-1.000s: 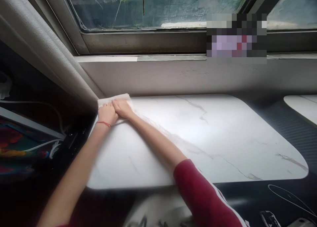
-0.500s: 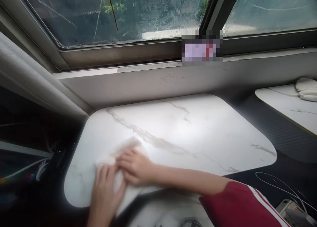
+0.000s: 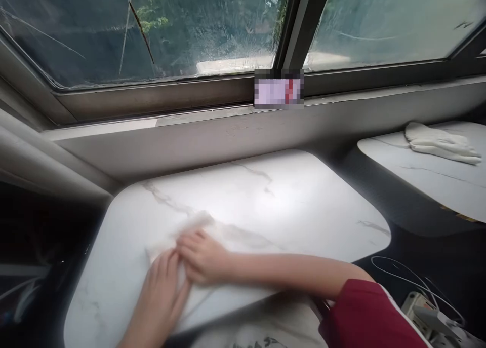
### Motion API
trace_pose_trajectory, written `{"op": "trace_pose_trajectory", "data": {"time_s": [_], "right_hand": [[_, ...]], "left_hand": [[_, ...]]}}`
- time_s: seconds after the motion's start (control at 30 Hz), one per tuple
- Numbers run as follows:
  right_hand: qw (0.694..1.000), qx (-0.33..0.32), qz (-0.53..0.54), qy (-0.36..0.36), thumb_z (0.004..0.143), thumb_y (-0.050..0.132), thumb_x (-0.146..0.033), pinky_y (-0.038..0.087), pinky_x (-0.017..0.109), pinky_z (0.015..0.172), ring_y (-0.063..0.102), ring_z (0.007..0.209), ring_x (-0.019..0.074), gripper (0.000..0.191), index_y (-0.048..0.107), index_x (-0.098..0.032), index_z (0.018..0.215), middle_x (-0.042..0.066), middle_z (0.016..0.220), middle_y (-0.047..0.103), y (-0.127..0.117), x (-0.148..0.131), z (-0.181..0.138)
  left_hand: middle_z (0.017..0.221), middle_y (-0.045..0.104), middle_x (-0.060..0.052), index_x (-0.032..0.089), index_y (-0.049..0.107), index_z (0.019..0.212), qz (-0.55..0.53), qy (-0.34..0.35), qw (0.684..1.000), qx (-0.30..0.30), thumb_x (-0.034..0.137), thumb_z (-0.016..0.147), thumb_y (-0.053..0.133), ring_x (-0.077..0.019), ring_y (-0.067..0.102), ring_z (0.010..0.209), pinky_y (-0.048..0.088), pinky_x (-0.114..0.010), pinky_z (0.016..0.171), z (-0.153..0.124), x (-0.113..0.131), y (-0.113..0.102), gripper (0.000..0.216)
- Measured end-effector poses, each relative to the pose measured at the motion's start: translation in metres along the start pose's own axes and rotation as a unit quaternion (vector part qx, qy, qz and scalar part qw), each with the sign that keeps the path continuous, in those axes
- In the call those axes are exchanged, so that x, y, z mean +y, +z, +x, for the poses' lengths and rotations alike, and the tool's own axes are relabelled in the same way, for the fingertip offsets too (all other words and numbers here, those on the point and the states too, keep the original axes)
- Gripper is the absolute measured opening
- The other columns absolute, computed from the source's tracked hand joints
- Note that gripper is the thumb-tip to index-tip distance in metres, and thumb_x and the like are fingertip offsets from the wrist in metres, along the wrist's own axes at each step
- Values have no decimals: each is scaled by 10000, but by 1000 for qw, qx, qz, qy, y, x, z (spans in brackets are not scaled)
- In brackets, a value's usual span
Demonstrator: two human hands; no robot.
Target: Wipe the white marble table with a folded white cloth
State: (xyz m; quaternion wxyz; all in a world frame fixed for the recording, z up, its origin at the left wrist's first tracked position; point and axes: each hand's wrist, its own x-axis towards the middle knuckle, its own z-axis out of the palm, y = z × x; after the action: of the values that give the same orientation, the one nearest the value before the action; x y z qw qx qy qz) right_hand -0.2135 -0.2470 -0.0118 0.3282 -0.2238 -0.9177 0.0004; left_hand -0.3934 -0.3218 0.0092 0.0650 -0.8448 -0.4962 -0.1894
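Observation:
A white cloth [image 3: 190,226] lies on the white marble-patterned tabletop [image 3: 288,206], near its front left part. My left hand [image 3: 161,287] lies flat on the cloth with fingers stretched out. My right hand [image 3: 201,259], reaching across from a dark red sleeve [image 3: 364,317], also presses flat on the cloth beside the left one. Most of the cloth is hidden under both hands.
A window [image 3: 152,29] with a grey sill runs along the back. A second marble tabletop [image 3: 429,170] at the right carries a white glove [image 3: 436,143]. White cables and a power strip [image 3: 425,312] lie at the lower right. Dark space lies at the left.
Both hands slid the cloth from the table's far left corner toward its near edge. Since half a second ago they have barely moved; the view turned right, showing the glove.

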Motion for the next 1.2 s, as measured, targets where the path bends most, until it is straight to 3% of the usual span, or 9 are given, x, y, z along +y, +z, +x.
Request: {"op": "trace_pose_trajectory", "data": {"time_s": [0.1, 0.23, 0.37, 0.53, 0.63, 0.83, 1.2], "right_hand": [[1000, 12, -3, 5, 881, 461, -244, 454, 378, 914, 551, 1103, 260, 278, 611, -105, 1068, 169, 1136, 659, 5, 20, 7], [999, 9, -8, 45, 907, 434, -233, 449, 417, 952, 541, 1161, 283, 306, 611, -79, 1105, 200, 1214, 644, 8, 58, 17], [994, -11, -11, 109, 926, 424, -217, 437, 431, 988, 537, 1197, 284, 309, 612, -83, 1131, 210, 1256, 631, 0, 111, 21], [982, -12, -10, 186, 924, 419, -188, 399, 417, 1049, 526, 1249, 271, 333, 623, -93, 1169, 188, 1300, 625, -27, 180, 7], [978, -3, 9, 206, 924, 404, -183, 391, 394, 1056, 535, 1238, 252, 348, 626, -113, 1182, 163, 1270, 645, -44, 210, -5], [973, -6, 33, 230, 903, 412, -151, 389, 386, 1012, 555, 1164, 251, 319, 644, -135, 1120, 146, 1233, 657, -56, 228, -10], [972, -25, 48, 230, 921, 403, -128, 362, 362, 1012, 536, 1159, 240, 291, 632, -134, 1101, 125, 1216, 651, -61, 226, -15]], "left_hand": [[1244, 592, -187, 104, 460, 1323, 18, 68, 997, -27, 362, 988, 403, -312, 574, 1169, 518, -431, 935, 26, -14, -5, 426], [1192, 617, -196, 74, 519, 1248, 34, 105, 992, -69, 341, 987, 355, -320, 582, 1130, 507, -454, 942, 78, -30, 5, 407], [1218, 605, -211, 69, 551, 1202, 32, 88, 990, -106, 319, 972, 342, -324, 557, 1151, 473, -456, 980, 141, -36, 34, 399], [1315, 555, -233, 74, 540, 1252, 29, 76, 994, -75, 327, 934, 398, -352, 493, 1211, 411, -488, 1026, 215, -24, 82, 430], [1341, 543, -227, 83, 546, 1258, 31, 59, 996, -57, 333, 927, 408, -352, 479, 1219, 389, -484, 1019, 243, -5, 104, 436], [1355, 532, -242, 52, 535, 1264, 61, -30, 996, -49, 281, 930, 373, -363, 452, 1247, 335, -492, 1028, 254, 31, 120, 436], [1450, 462, -243, 7, 474, 1350, 56, -111, 991, -47, 247, 958, 331, -339, 395, 1304, 252, -463, 1114, 245, 58, 120, 482]]}}
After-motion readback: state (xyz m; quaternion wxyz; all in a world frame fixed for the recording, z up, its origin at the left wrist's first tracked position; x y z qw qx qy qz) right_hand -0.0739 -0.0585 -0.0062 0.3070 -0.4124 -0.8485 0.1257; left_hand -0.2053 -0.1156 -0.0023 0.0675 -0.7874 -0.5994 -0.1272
